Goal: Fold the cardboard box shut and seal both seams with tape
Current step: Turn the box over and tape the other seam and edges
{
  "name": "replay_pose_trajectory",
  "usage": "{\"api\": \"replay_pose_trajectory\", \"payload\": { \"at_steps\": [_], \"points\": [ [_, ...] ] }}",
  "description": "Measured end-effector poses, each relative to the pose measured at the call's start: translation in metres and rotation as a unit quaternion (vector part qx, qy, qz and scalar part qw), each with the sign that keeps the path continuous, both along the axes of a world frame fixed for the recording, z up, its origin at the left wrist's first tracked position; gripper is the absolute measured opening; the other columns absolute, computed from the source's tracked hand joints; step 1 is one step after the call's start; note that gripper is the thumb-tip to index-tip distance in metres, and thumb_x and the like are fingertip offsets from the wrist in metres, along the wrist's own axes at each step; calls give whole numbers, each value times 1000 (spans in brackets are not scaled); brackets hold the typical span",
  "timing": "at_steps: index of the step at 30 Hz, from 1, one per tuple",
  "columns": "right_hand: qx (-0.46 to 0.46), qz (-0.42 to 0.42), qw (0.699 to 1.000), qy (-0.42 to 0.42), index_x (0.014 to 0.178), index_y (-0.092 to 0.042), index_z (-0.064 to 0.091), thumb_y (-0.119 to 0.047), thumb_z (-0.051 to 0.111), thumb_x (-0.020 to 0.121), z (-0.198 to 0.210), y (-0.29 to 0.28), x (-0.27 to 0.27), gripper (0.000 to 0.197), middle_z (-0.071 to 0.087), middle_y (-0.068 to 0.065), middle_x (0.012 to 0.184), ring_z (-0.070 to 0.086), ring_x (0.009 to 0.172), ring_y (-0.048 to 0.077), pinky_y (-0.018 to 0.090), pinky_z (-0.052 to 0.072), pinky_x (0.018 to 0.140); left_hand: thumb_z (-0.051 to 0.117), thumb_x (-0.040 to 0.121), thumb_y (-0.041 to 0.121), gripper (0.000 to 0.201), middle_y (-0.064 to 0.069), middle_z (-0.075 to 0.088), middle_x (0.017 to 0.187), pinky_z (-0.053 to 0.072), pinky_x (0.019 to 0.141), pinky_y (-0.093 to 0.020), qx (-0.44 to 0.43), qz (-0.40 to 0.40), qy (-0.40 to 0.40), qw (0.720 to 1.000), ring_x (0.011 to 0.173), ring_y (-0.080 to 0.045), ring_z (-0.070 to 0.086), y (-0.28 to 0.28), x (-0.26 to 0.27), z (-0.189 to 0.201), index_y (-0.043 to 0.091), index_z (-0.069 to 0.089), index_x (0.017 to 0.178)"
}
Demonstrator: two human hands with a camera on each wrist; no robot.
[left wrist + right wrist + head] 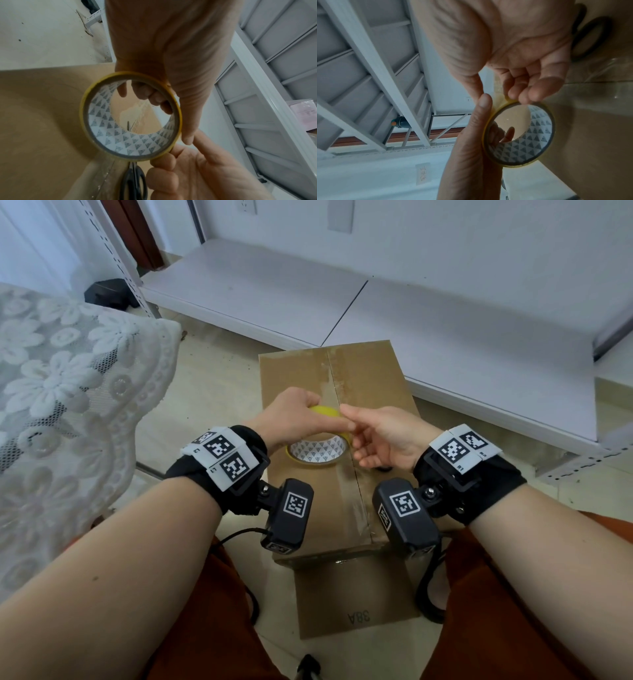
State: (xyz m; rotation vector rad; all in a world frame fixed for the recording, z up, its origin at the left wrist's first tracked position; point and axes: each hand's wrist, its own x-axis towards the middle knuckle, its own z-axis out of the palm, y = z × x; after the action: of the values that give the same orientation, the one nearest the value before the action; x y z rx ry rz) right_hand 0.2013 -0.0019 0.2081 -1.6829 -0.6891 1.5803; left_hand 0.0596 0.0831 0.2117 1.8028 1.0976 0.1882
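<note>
Holding the tape roll (318, 445) above the box top, the left hand (291, 419) is gripping it with fingers hooked through the core and thumb lying over the outer winding. The right hand (376, 436) is working at the roll's rim just beside that thumb, fingertips (522, 94) curled onto the yellow edge; whether a free end is actually being pinched cannot be told.

Handling judgement: the roll is looking light and rigid, its outer face slick, so the hooked-through-core grip is suiting it; the free end is likely thin and clingy, best picked at with a nail.

Appearance: yellowish tape is showing on a white core printed with grey triangles.

Below the grip, the cardboard box (370, 378) is lying with flaps closed and glossy tape showing along its centre seam. Black scissors (133, 180) are lying on the box under the roll.
</note>
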Motion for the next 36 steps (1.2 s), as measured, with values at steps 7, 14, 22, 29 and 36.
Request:
{"api": "replay_pose_trajectory", "payload": {
  "at_steps": [7, 14, 22, 29, 36],
  "points": [
    [26, -21, 999, 15, 69, -12, 52, -23, 64, 88, -2, 0, 1, 25, 44, 2, 60, 41, 49, 11, 19, 36, 41, 84, 62, 45, 45, 5, 44, 58, 31, 49, -22, 40, -35, -12, 999, 53, -10, 41, -5, 0, -1, 17, 48, 67],
    [105, -59, 991, -57, 69, -9, 51, -13, 67, 86, 0, -1, -2, 24, 58, 7, 60, 54, 47, 12, 21, 50, 46, 83, 60, 49, 47, 3, 45, 59, 32, 53, -27, 71, -40, -10, 997, 57, -13, 42, -3, 0, -2, 15, 52, 69],
    [77, -105, 991, -17, 79, -6, 55, -10, 73, 80, 0, -2, 2, 18, 59, 4, 53, 53, 43, 10, 20, 45, 41, 83, 58, 53, 50, 3, 46, 61, 34, 56, -28, 77, -50, -9, 996, 57, -14, 44, -3, 0, -3, 15, 52, 69],
    [78, -56, 995, -17, 67, -12, 55, -16, 67, 86, -1, -1, 1, 23, 53, 1, 53, 46, 47, 10, 19, 39, 43, 84, 59, 51, 50, 4, 45, 59, 33, 55, -26, 93, -52, -15, 994, 55, -11, 42, -1, 0, -4, 13, 52, 70],
    [117, -12, 991, -71, 64, -11, 56, -22, 63, 90, 3, -2, 1, 29, 52, 1, 54, 47, 48, 10, 21, 40, 46, 83, 61, 47, 46, 2, 47, 64, 32, 51, -22, 51, -55, -43, 996, 57, -10, 43, 2, -3, -2, 15, 53, 74]
  ]
}}
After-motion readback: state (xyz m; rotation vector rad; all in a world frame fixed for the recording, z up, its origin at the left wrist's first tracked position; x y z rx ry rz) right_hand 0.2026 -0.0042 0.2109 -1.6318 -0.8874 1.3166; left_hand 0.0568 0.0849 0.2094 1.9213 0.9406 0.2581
